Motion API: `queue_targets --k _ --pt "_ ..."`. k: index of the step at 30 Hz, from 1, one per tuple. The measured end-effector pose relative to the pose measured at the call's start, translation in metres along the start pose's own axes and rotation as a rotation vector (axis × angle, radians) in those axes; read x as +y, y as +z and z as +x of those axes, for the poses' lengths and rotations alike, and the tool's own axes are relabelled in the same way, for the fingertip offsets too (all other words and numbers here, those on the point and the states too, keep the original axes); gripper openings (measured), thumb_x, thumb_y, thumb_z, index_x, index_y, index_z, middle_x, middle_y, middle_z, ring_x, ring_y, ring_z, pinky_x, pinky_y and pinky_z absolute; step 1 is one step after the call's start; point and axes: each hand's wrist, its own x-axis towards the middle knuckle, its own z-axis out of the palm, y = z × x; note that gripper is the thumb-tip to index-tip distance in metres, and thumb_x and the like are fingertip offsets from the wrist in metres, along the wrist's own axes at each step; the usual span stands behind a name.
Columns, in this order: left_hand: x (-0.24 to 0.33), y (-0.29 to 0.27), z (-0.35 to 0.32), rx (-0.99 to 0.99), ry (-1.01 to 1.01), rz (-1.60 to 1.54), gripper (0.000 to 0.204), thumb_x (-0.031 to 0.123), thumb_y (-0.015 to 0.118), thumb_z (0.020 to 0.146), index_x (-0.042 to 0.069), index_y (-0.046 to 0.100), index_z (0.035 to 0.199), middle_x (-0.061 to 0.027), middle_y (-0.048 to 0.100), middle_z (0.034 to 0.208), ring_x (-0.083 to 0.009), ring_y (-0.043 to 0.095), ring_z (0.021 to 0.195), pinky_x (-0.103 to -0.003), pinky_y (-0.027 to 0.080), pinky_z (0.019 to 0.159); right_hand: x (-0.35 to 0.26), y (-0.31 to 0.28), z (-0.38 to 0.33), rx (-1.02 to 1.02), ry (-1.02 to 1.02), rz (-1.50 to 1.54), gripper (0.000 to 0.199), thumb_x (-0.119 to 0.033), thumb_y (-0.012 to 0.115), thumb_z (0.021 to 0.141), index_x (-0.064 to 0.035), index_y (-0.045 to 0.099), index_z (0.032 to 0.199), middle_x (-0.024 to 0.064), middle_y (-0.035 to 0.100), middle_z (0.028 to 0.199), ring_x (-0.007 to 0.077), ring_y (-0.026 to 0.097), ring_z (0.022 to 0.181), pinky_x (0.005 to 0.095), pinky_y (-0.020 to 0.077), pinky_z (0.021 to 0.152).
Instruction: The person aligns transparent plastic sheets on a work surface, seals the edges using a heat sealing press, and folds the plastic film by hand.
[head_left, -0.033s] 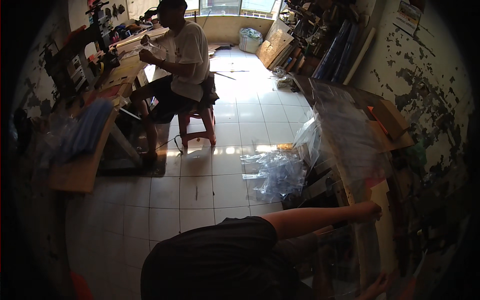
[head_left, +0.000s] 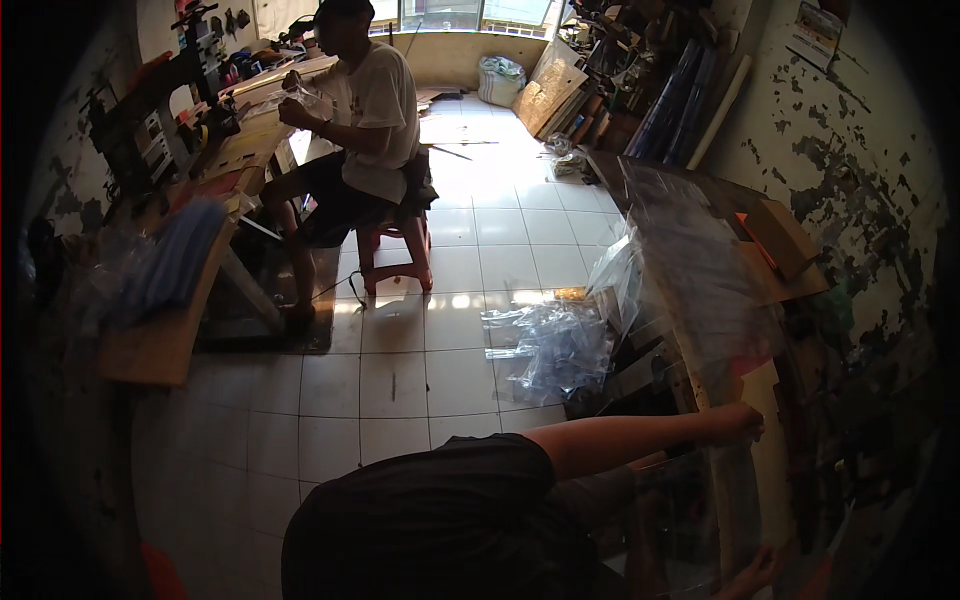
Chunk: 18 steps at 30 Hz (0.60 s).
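Note:
My left hand is closed at the far end of a clear plastic sheet on the workbench at the lower right. My bare left arm reaches rightward from a dark sleeve. Near the lower edge, my right hand is at the sheet's near end, its fingers bent together on the edge; it is dim and partly cut off. Between my hands the sheet lies over a pale wooden strip. Beyond my left hand, a stack of clear plastic sheets covers the bench.
A heap of clear plastic pieces lies on the tiled floor beside the bench. Cardboard sits on its far right part. Across the room a person sits on a red stool at another bench, handling clear plastic.

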Motion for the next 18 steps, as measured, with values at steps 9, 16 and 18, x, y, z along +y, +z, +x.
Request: queue_targets --k 9,16,18 --pt "0.000 0.005 0.003 -0.007 -0.009 -0.039 0.030 0.023 0.054 0.105 -0.001 0.071 0.097 -0.0170 0.075 0.094 -0.0348 0.072 0.092 -0.045 0.054 0.084 0.012 -0.004 0.004 0.012 -0.072 0.026 0.039 -0.024 0.075 0.096 0.0050 0.071 0.122 0.0231 0.070 0.123 0.0345 0.067 0.105 0.0454 0.0546 0.090" --pt "-0.003 0.005 0.004 -0.010 0.039 -0.022 0.033 0.025 0.054 0.106 0.000 0.072 0.096 -0.0169 0.075 0.095 -0.0352 0.072 0.093 -0.045 0.054 0.084 0.013 -0.003 0.005 0.033 -0.039 0.044 0.039 -0.021 0.076 0.095 0.0056 0.071 0.122 0.0233 0.069 0.125 0.0360 0.065 0.106 0.0473 0.0546 0.092" --pt "-0.003 0.006 0.005 -0.022 0.015 -0.029 0.033 0.026 0.053 0.106 0.000 0.072 0.096 -0.0169 0.075 0.095 -0.0350 0.072 0.092 -0.046 0.054 0.084 0.015 -0.004 0.003 0.038 -0.021 0.053 0.039 -0.020 0.077 0.094 0.0057 0.070 0.122 0.0234 0.069 0.126 0.0364 0.065 0.106 0.0478 0.0546 0.092"
